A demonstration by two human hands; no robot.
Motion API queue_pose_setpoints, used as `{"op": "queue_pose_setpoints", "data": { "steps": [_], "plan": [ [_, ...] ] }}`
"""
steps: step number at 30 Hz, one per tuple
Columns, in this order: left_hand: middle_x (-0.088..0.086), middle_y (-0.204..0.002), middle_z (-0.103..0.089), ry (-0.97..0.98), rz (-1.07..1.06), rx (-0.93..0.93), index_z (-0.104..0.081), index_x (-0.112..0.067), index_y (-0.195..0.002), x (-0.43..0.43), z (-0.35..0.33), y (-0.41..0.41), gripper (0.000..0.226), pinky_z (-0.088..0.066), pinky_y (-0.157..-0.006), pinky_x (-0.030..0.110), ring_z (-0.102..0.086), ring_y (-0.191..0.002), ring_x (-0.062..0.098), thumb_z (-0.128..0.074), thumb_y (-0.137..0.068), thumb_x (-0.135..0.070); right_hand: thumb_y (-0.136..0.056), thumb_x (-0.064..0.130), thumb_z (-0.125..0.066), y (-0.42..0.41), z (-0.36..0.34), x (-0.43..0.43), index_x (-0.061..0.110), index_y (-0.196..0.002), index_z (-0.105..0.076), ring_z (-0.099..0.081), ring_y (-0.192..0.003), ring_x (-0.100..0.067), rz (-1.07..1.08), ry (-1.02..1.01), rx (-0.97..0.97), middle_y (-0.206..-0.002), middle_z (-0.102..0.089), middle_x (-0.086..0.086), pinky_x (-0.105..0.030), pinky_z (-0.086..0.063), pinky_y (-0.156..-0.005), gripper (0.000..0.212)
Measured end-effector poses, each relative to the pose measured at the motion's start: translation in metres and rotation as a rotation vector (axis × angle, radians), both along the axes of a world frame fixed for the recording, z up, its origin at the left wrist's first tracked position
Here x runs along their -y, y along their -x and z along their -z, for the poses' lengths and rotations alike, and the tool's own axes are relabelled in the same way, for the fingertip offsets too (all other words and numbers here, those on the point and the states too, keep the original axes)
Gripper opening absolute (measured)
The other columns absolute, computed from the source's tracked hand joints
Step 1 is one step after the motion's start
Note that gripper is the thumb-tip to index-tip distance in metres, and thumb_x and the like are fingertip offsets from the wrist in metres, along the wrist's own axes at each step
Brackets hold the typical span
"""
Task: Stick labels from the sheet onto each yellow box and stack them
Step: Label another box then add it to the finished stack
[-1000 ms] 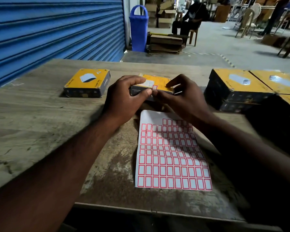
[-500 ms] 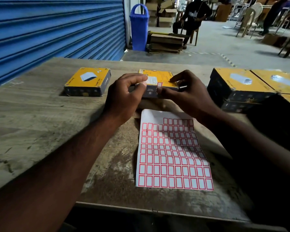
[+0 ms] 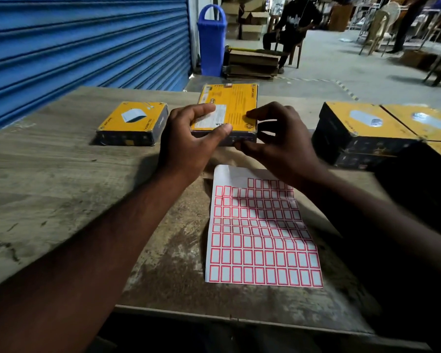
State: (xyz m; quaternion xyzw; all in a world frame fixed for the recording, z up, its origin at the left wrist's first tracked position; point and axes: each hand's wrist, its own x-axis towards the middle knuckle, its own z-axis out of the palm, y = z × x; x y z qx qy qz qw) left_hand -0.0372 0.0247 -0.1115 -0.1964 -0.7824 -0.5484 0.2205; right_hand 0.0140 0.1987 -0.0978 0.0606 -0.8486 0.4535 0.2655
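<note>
You had the yellow box point(image 3: 239, 105) tipped up at 12 o'clock from the label sheet point(image 3: 260, 238), left hand point(image 3: 189, 141) and right hand point(image 3: 280, 143) both pinching its near edge. Smart move was a level two-handed set-down, edges squared.

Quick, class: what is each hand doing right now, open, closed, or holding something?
Left hand: holding the middle yellow box, thumb on its near edge.
Right hand: pinching the same box at its near right corner.
</note>
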Motion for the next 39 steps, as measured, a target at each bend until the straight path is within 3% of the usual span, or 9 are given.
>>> {"op": "queue_pose_setpoints", "data": {
  "steps": [3, 8, 18, 21, 24, 26, 28, 33, 39],
  "plan": [
    [-0.001, -0.124, -0.062, -0.075, 0.020, 0.044, -0.068, -0.024, -0.118, -0.001, -0.001, 0.001, 0.044, -0.048, -0.100, 0.023, -0.058, -0.115, 0.005, -0.078, -0.077, -0.037, -0.069, 0.020, -0.088, -0.002, -0.002, 0.004, 0.016, -0.114, -0.062, -0.062, -0.105, -0.011, -0.005, 0.013, -0.034, -0.122, -0.052, -0.007, -0.024, -0.056, -0.091, 0.052],
    [0.000, -0.123, -0.064, -0.181, 0.040, 0.071, -0.067, -0.021, -0.119, 0.001, -0.004, 0.001, 0.041, -0.046, -0.092, 0.011, -0.057, -0.117, 0.007, -0.080, -0.079, -0.019, -0.070, 0.018, -0.087, -0.003, -0.002, 0.007, 0.013, -0.113, -0.062, -0.061, -0.108, -0.011, -0.010, -0.001, -0.040, -0.123, -0.051, -0.008, -0.019, -0.053, -0.092, 0.050],
    [-0.004, -0.124, -0.064, -0.184, 0.048, 0.043, -0.067, -0.031, -0.114, -0.001, -0.003, 0.000, 0.037, -0.050, -0.102, 0.031, -0.056, -0.120, 0.008, -0.075, -0.080, -0.021, -0.064, 0.042, -0.089, -0.005, -0.005, 0.011, 0.022, -0.105, -0.058, -0.063, -0.101, -0.004, 0.034, 0.115, 0.041, -0.118, -0.060, -0.003, -0.021, -0.058, -0.078, 0.055],
    [-0.007, -0.124, -0.065, -0.224, 0.097, 0.079, -0.067, -0.031, -0.115, -0.001, -0.002, 0.000, 0.038, -0.050, -0.102, 0.037, -0.056, -0.122, 0.010, -0.074, -0.080, -0.018, -0.064, 0.031, -0.090, -0.008, -0.006, 0.012, 0.021, -0.113, -0.046, -0.064, -0.102, -0.008, 0.035, 0.251, 0.078, -0.111, -0.060, 0.004, -0.025, -0.059, -0.076, 0.067],
    [-0.007, -0.124, -0.067, -0.266, 0.154, 0.106, -0.068, -0.031, -0.114, -0.003, -0.002, 0.000, 0.038, -0.051, -0.102, 0.039, -0.057, -0.123, 0.011, -0.070, -0.081, -0.012, -0.063, 0.014, -0.091, -0.006, -0.004, 0.010, 0.016, -0.123, -0.038, -0.069, -0.087, -0.003, -0.044, 0.461, 0.178, -0.103, -0.063, 0.007, -0.021, -0.057, -0.072, 0.080],
    [-0.008, -0.121, -0.068, -0.293, 0.175, 0.126, -0.068, -0.031, -0.111, -0.003, -0.002, -0.001, 0.038, -0.049, -0.105, 0.038, -0.058, -0.122, 0.008, -0.065, -0.084, -0.003, -0.051, 0.020, -0.094, -0.003, -0.003, 0.008, 0.004, -0.131, -0.042, -0.072, -0.091, -0.009, -0.066, 0.529, 0.240, -0.109, -0.070, -0.002, -0.030, -0.059, -0.082, 0.097],
    [-0.009, -0.118, -0.070, -0.329, 0.198, 0.153, -0.070, -0.032, -0.106, -0.002, -0.002, -0.001, 0.040, -0.047, -0.107, 0.040, -0.060, -0.120, 0.007, -0.060, -0.085, 0.001, -0.044, 0.025, -0.094, -0.003, -0.003, 0.008, 0.006, -0.138, -0.045, -0.072, -0.100, -0.019, -0.087, 0.545, 0.267, -0.116, -0.070, -0.009, -0.040, -0.057, -0.092, 0.108],
    [-0.008, -0.119, -0.071, -0.318, 0.240, 0.179, -0.072, -0.033, -0.105, -0.006, -0.001, -0.004, 0.036, -0.047, -0.107, 0.046, -0.061, -0.120, 0.009, -0.055, -0.086, -0.007, -0.075, 0.012, -0.083, -0.005, -0.002, 0.009, 0.008, -0.136, -0.042, -0.072, -0.094, -0.012, -0.062, 0.544, 0.255, -0.115, -0.067, -0.001, -0.025, -0.058, -0.077, 0.074],
    [-0.007, -0.122, -0.070, -0.270, 0.249, 0.139, -0.069, -0.032, -0.112, -0.009, 0.000, -0.005, 0.037, -0.045, -0.108, 0.046, -0.059, -0.124, 0.010, -0.053, -0.088, -0.009, -0.080, 0.008, -0.078, -0.006, -0.004, 0.008, 0.013, -0.128, -0.037, -0.069, -0.076, 0.003, -0.043, 0.477, 0.196, -0.100, -0.058, 0.012, -0.015, -0.054, -0.063, 0.064]
  ]
}}
